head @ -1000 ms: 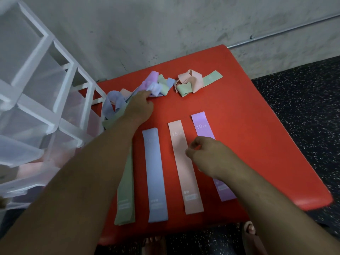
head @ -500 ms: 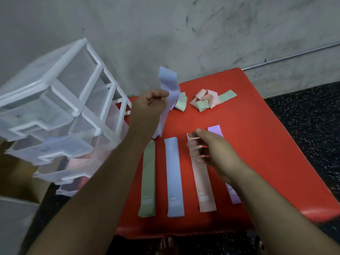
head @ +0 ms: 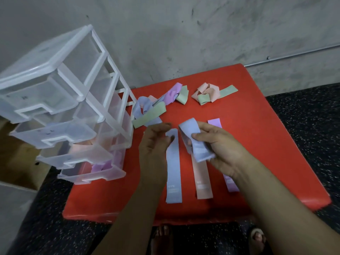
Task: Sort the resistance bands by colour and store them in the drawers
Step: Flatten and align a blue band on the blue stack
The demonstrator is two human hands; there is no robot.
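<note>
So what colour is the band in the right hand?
Pale blue band, gripped by the right hand; it shows in the head view.

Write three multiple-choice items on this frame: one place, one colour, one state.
1. The drawer unit stands at the table's: A) right B) left C) centre
2. The held band in the right hand is: A) green B) pink C) blue
3. The far pink and green bands are: A) tangled B) laid flat C) in a drawer
Key: B, it sits beside the table's left edge; C, the grip closes on blue fabric; A, they lie knotted together.
</note>
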